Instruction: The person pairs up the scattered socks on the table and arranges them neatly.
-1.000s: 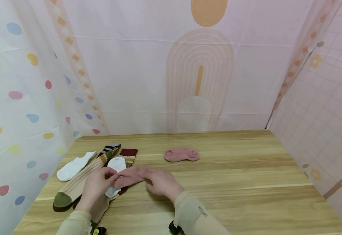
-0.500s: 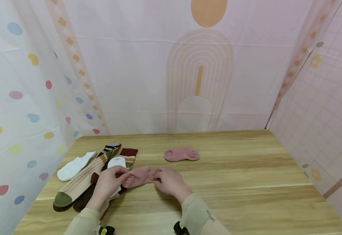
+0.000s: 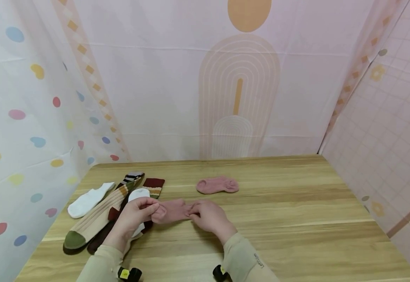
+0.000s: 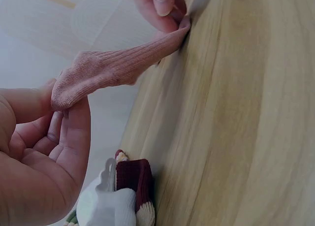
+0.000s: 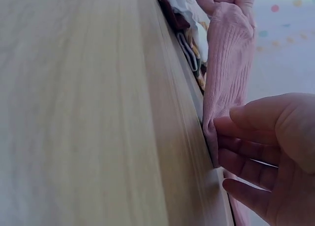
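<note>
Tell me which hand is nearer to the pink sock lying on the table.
Right: the right hand is just on the near side of that sock; the left hand is farther off, to its left.

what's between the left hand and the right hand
A pink sock, held at one end by the left hand and at the other by the right hand. The head view and both wrist views show it.

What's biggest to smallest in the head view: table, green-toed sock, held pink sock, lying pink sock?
Table
Green-toed sock
Held pink sock and lying pink sock: can't rank them; the held one's nearer.
</note>
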Available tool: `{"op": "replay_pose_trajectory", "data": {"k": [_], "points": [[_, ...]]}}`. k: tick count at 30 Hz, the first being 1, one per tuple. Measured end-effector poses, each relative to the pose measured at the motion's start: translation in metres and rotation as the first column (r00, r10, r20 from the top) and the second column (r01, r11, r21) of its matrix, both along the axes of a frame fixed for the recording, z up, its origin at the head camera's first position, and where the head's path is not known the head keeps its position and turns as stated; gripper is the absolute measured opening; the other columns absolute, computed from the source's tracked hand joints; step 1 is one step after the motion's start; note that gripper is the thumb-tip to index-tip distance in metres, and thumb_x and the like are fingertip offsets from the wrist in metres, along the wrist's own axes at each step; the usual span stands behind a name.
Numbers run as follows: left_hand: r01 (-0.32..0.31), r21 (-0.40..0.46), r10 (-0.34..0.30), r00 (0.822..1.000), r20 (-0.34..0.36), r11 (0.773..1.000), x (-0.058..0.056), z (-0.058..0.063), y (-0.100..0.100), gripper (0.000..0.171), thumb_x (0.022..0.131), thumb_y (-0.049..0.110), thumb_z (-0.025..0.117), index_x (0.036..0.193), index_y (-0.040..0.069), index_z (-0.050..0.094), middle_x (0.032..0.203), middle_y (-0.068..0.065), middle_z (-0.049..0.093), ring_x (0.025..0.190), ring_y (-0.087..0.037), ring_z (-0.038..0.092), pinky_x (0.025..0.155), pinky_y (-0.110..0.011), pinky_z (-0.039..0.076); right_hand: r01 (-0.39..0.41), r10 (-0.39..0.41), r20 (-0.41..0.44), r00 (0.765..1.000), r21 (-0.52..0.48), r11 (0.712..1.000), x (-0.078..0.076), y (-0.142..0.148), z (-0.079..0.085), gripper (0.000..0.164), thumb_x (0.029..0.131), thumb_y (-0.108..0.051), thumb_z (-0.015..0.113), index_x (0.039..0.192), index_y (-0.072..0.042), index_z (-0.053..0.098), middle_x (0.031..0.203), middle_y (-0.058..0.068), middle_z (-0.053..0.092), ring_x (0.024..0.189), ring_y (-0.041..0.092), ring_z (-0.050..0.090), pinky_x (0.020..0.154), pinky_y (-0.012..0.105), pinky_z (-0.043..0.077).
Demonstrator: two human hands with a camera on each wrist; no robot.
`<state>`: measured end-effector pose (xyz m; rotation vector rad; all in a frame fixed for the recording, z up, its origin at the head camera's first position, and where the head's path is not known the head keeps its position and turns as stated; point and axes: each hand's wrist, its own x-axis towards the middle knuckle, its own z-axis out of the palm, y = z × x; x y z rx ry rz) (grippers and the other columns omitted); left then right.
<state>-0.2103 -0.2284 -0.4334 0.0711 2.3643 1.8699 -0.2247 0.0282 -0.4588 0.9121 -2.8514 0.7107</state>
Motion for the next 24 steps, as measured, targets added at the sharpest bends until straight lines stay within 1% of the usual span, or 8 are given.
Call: {"op": "replay_pose_trajectory", "data": {"k": [3, 7, 10, 13, 15, 18, 21, 24], "points": [[0.002, 0.029, -0.003, 1.0, 0.023, 1.0, 0.0, 0.001, 0.0, 0.02, 0.096, 0.002, 0.063, 0.108, -0.014, 0.063, 0.093, -0.006, 0.068, 0.079, -0.01, 0.063, 0.069, -0.026, 0.054, -0.003, 0.003, 0.002, 1.0, -0.01, 1.0, 0.001, 0.002, 0.0, 0.016, 0.095, -0.02, 0.067, 0.104, -0.016, 0.079, 0.109, -0.005, 0.07, 0.107, 0.014, 0.063, 0.093, 0.028, 0.049], [-0.003, -0.014, 0.003, 1.0, 0.014, 1.0, -0.001, 0.001, 0.003, 0.019, 0.096, 0.002, 0.063, 0.107, -0.013, 0.064, 0.091, -0.006, 0.068, 0.078, -0.011, 0.062, 0.066, -0.026, 0.053, -0.014, 0.014, -0.004, 1.0, -0.018, 1.0, 0.0, 0.004, 0.001, 0.015, 0.094, -0.02, 0.068, 0.103, -0.016, 0.079, 0.106, -0.006, 0.07, 0.104, 0.012, 0.064, 0.091, 0.027, 0.049], [-0.016, -0.071, 0.015, 1.0, -0.015, 0.997, -0.002, 0.0, 0.005, 0.019, 0.095, 0.003, 0.064, 0.107, -0.012, 0.066, 0.092, -0.008, 0.068, 0.079, -0.013, 0.061, 0.065, -0.027, 0.052, -0.03, 0.03, -0.012, 0.999, -0.026, 0.999, -0.001, 0.004, 0.001, 0.014, 0.094, -0.019, 0.069, 0.102, -0.015, 0.079, 0.103, -0.006, 0.07, 0.103, 0.012, 0.064, 0.092, 0.026, 0.049], [-0.018, -0.102, 0.015, 1.0, -0.025, 0.995, -0.001, -0.002, 0.005, 0.018, 0.095, 0.003, 0.065, 0.107, -0.011, 0.066, 0.093, -0.009, 0.068, 0.079, -0.015, 0.061, 0.065, -0.028, 0.053, -0.027, 0.029, 0.022, 0.999, -0.065, 0.998, -0.002, 0.004, 0.001, 0.014, 0.095, -0.02, 0.068, 0.102, -0.014, 0.079, 0.103, -0.006, 0.071, 0.102, 0.012, 0.065, 0.091, 0.027, 0.049], [-0.017, -0.117, 0.014, 1.0, -0.026, 0.993, -0.001, -0.003, 0.005, 0.017, 0.095, 0.003, 0.065, 0.106, -0.01, 0.067, 0.093, -0.01, 0.068, 0.079, -0.016, 0.062, 0.065, -0.028, 0.053, -0.004, 0.011, 0.065, 0.998, -0.109, 0.994, -0.003, 0.004, 0.001, 0.014, 0.095, -0.02, 0.068, 0.102, -0.013, 0.079, 0.101, -0.005, 0.072, 0.098, 0.011, 0.065, 0.089, 0.028, 0.051], [-0.02, -0.114, 0.018, 1.0, -0.02, 0.993, -0.002, -0.005, 0.005, 0.016, 0.095, 0.003, 0.065, 0.105, -0.009, 0.068, 0.093, -0.01, 0.069, 0.079, -0.017, 0.063, 0.066, -0.029, 0.054, 0.067, -0.046, 0.127, 0.991, -0.168, 0.984, -0.005, 0.004, 0.002, 0.014, 0.095, -0.02, 0.068, 0.103, -0.012, 0.077, 0.096, -0.004, 0.071, 0.088, 0.01, 0.064, 0.08, 0.029, 0.052], [-0.013, -0.118, 0.01, 1.0, -0.029, 0.993, -0.003, -0.006, 0.005, 0.016, 0.095, 0.003, 0.065, 0.105, -0.009, 0.067, 0.094, -0.011, 0.069, 0.079, -0.016, 0.063, 0.066, -0.028, 0.054, 0.138, -0.117, 0.13, 0.985, -0.172, 0.975, -0.008, 0.005, 0.002, 0.013, 0.095, -0.019, 0.067, 0.103, -0.011, 0.073, 0.091, -0.003, 0.064, 0.082, 0.011, 0.059, 0.074, 0.029, 0.051], [-0.014, -0.125, 0.01, 0.999, -0.032, 0.992, -0.003, -0.007, 0.006, 0.015, 0.095, 0.002, 0.065, 0.104, -0.009, 0.068, 0.095, -0.011, 0.069, 0.079, -0.016, 0.062, 0.065, -0.028, 0.054, 0.192, -0.175, 0.119, 0.977, -0.149, 0.97, -0.011, 0.005, 0.001, 0.013, 0.094, -0.019, 0.068, 0.103, -0.01, 0.071, 0.09, -0.002, 0.06, 0.081, 0.013, 0.057, 0.072, 0.03, 0.05]]}}
